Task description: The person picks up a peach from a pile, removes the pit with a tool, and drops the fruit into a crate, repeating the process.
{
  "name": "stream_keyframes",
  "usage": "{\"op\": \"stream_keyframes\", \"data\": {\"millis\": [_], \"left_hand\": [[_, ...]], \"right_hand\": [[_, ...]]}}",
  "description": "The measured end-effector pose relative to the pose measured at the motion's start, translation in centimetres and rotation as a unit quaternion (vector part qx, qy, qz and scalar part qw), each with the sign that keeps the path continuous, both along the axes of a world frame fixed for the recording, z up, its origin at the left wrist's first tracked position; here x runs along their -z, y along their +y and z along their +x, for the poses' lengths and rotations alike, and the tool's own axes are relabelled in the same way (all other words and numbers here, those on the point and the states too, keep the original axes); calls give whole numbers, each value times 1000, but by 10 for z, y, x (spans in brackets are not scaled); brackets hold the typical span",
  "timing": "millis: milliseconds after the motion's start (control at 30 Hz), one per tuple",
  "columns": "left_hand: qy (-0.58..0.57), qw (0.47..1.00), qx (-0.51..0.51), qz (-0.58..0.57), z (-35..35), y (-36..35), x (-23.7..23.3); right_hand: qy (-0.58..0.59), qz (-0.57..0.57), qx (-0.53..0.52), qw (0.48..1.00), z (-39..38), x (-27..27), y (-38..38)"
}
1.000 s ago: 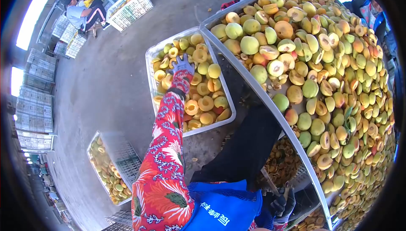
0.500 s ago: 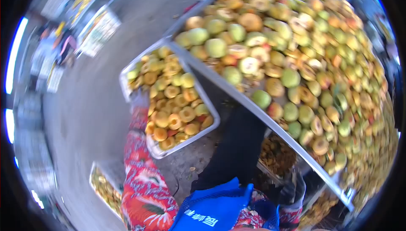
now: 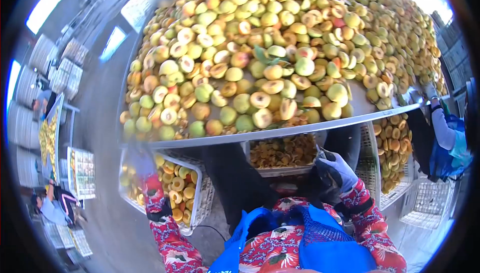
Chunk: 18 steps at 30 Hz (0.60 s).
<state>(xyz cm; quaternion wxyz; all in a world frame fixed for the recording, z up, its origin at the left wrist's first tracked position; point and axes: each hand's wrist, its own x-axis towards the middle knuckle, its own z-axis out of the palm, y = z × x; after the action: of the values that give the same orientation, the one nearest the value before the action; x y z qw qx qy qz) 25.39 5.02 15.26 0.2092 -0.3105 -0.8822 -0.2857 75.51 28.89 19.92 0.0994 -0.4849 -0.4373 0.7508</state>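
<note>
My left hand (image 3: 139, 160), gloved and blurred by motion, is over the left part of a white crate (image 3: 204, 193) of halved fruit, just below the table's corner; its fingers cannot be made out. My right hand (image 3: 343, 172), in a pale glove, is closed around a dark tool (image 3: 325, 169) with a short tip, low in front of the table edge. Between my knees a bin of brown fruit scraps (image 3: 282, 151) sits under the edge. The metal table (image 3: 240, 137) bears a large heap of whole and halved fruit (image 3: 260, 48).
At the right, a co-worker's hand (image 3: 430, 91) reaches to the fruit. Beside my right leg stands another crate of halved fruit (image 3: 395, 145), with an empty crate (image 3: 428, 204) beyond. Two people and stacked crates (image 3: 65, 78) are at the far left.
The view has swung right and levelled, showing more of the table. My left hand has gone from the crate's fruit to near the table corner. My right hand and its tool now show clearly.
</note>
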Motion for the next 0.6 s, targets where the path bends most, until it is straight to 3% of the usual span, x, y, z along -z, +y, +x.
{"op": "stream_keyframes", "data": {"millis": [67,133,167,200,233,267,333,400,467,500,600], "left_hand": [[-135,985,98,-40,72,97,-87],[-200,926,320,7,96,172,-81],[-194,907,371,-48,135,210,-103],[-176,872,455,-44,160,249,-94],[-149,873,451,-112,193,278,-97],[-49,873,450,-183,218,307,-91],[-15,860,417,-295,249,364,-86],[-53,857,405,-313,261,404,-77],[-14,852,404,-333,264,423,-61],[3,818,464,-341,255,426,-40],[21,821,492,-288,258,409,-19]], "right_hand": [[10,35,-18,999,11,0,10],[15,27,-5,1000,18,-9,16],[19,39,7,999,22,-9,17],[23,49,18,998,27,-5,19],[34,123,11,992,36,12,21],[35,138,2,990,43,11,20],[69,142,25,987,58,24,16],[50,176,22,983,74,13,23],[-26,239,50,969,87,-4,34],[-46,261,51,963,97,1,47],[-229,493,-2,839,105,-23,87]]}}
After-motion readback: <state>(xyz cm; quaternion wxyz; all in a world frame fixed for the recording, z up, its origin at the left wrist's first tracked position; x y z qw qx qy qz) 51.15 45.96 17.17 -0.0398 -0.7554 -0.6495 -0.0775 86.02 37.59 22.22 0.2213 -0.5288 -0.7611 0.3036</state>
